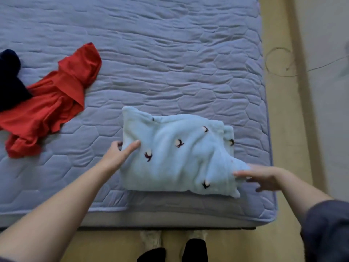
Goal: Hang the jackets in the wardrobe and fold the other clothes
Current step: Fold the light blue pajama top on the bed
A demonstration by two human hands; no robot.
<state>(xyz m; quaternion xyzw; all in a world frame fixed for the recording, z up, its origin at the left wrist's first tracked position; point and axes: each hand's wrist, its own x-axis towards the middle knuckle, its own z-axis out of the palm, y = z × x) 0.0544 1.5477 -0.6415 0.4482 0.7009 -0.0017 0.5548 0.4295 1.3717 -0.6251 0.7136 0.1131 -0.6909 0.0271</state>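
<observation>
A pale blue fleece garment (175,157) with small dark flower prints lies folded into a rough rectangle near the mattress's front right corner. My left hand (119,154) holds its left edge, thumb on top and fingers tucked under the fabric. My right hand (262,176) reaches in with straight fingers and touches the garment's right edge, where a loose flap sticks out. A red garment (51,103) lies crumpled at the left of the mattress. A dark navy garment (9,82) lies partly over it at the left border.
The quilted lavender mattress (170,53) fills most of the view, its front edge near my feet (173,250). Tan floor runs along the right side, with a thin wire (279,61) looped on it.
</observation>
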